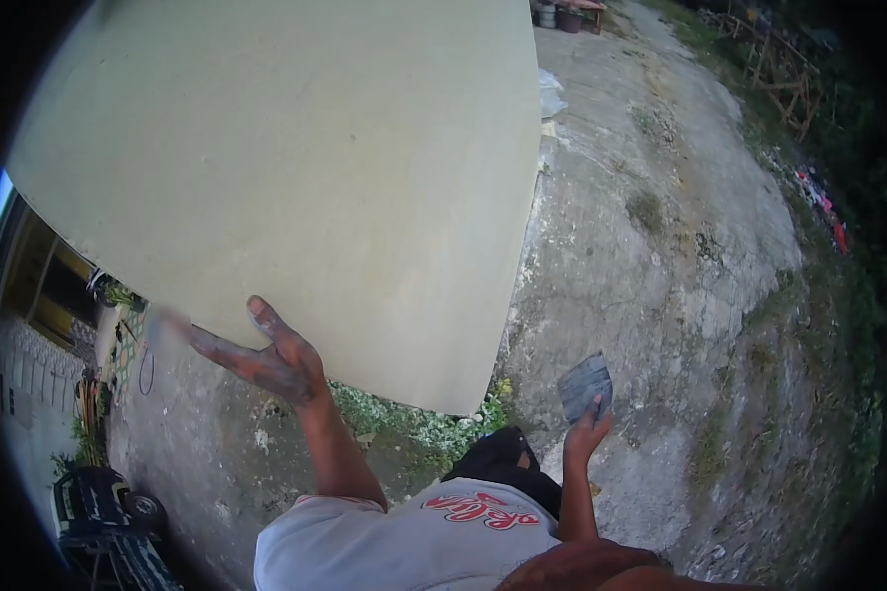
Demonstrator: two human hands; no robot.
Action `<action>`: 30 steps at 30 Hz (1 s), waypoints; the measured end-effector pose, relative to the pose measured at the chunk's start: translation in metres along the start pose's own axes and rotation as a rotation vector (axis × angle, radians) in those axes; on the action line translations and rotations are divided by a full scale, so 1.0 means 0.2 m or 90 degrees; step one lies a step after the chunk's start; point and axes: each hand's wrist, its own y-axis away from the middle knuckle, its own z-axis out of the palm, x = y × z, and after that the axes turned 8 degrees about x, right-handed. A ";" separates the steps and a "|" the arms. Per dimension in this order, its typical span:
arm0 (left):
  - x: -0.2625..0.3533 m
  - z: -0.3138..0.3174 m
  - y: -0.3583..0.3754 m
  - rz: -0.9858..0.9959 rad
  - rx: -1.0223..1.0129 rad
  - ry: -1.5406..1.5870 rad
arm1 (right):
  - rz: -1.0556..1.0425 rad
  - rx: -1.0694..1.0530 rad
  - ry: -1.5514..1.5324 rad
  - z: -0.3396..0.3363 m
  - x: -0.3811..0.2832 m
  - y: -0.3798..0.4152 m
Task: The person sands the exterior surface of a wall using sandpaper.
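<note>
Creamy, pale green-grey covers the broad flat surface (296, 177) that takes up most of my view; whether it is a wall or a large board, I cannot tell. Its finish looks matte and mostly even, with faint cloudy patches and one small dark speck above the middle. I judge the face largely smooth, but I cannot tell from here which areas have been worked and which have not.

The left hand (288, 372) is open near the lower left edge of that surface, thumb raised and fingers stretched outward, with nothing gripped. Grey, powdery smears coat its skin. The far fingertips blur, so I cannot confirm contact. The right hand (588, 426) is closed on a thin, dark grey sheet (579, 388), pinching its lower end. The sheet is roughly four-sided, streaked and slightly bent, and I would guess it is abrasive paper. It is held beyond the surface's lower right corner, apart from it, over the concrete ground (650, 305).

That concrete is rough, cracked and blotched with darker stains. Small leafy plants (419, 426) line the surface's bottom edge, close to the person's black shorts (483, 461) and light grey shirt (384, 542) with red lettering. A dark vehicle (94, 497) sits at the lower left, and a whitish bag (552, 97) lies by the surface's right edge.
</note>
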 end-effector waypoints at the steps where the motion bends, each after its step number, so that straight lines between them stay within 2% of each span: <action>1: 0.00 0.05 0.01 -0.016 0.013 0.024 | 0.001 -0.033 -0.045 0.07 0.00 -0.08; 2: 0.00 0.08 0.04 -0.033 0.013 0.012 | -0.010 -0.043 -0.030 0.12 -0.02 -0.15; 4: -0.03 0.04 0.03 -0.027 0.027 -0.033 | 0.079 -0.142 0.065 0.19 -0.08 -0.22; 5: -0.03 0.05 0.02 -0.030 0.041 -0.053 | 0.070 -0.165 0.066 0.28 -0.14 -0.26; 7: -0.03 0.04 0.06 -0.065 0.044 -0.025 | 0.028 -0.202 -0.047 0.45 -0.24 -0.37; 11: -0.04 0.01 0.09 -0.059 0.050 -0.132 | -0.023 -0.335 -0.045 0.75 -0.47 -0.55; 14: -0.07 0.03 0.10 -0.057 0.107 -0.129 | 0.021 -0.363 -0.117 0.91 -0.64 -0.53; 16: -0.07 0.02 0.11 -0.092 0.062 -0.101 | 0.070 -0.400 -0.209 0.97 -0.67 -0.51; 17: -0.07 0.02 0.11 -0.092 0.083 -0.128 | 0.066 -0.434 -0.211 0.98 -0.66 -0.48; 19: -0.05 0.03 0.13 -0.179 0.067 -0.062 | 0.120 -0.499 -0.191 0.98 -0.60 -0.41; 24: -0.09 0.03 0.39 -0.263 0.097 -0.079 | 0.134 -0.697 -0.092 0.91 -0.62 -0.39; 26: -0.11 0.00 0.56 -0.420 0.031 -0.050 | 0.123 -0.730 -0.089 0.90 -0.68 -0.47; 28: -0.08 0.01 0.71 -0.468 0.067 -0.073 | 0.106 -0.762 -0.099 0.91 -0.69 -0.55; 30: 0.00 0.01 0.80 -0.512 0.106 -0.088 | 0.149 -0.748 -0.190 0.92 -0.68 -0.60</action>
